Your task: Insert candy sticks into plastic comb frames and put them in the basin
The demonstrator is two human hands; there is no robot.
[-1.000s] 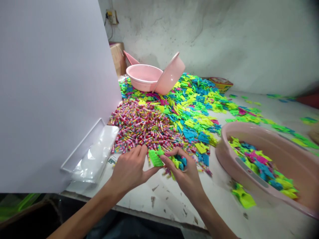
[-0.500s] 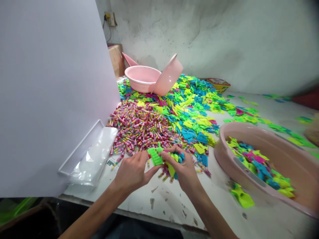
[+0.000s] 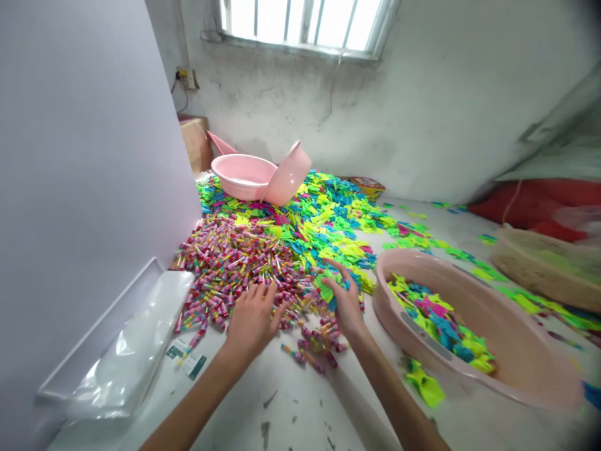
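Note:
My left hand (image 3: 251,316) is at the near edge of a pile of small pink candy-like tubes (image 3: 220,260), its fingers stretched out and holding nothing I can see. My right hand (image 3: 348,304) curls around a few flat plastic toy pieces; a green plastic toy piece (image 3: 326,285) shows at its thumb, with bits of blue behind. Below the right hand, several loose tubes (image 3: 305,358) lie on the white table (image 3: 300,413). Behind the tubes spreads a heap of green, yellow, blue and pink plastic pieces (image 3: 328,213).
At right stands a large pink tub (image 3: 530,369) partly filled with plastic pieces. Two pink basins (image 3: 244,178) rest on the heap. Clear plastic bags (image 3: 126,357) lie at left beside a tall white panel (image 3: 94,156). A yellow-green piece (image 3: 425,383) lies near the tub.
My hands have moved apart; the left has let go of the green toy piece and spread over the tubes. The right keeps its pieces. The view has tilted up, bringing in a window.

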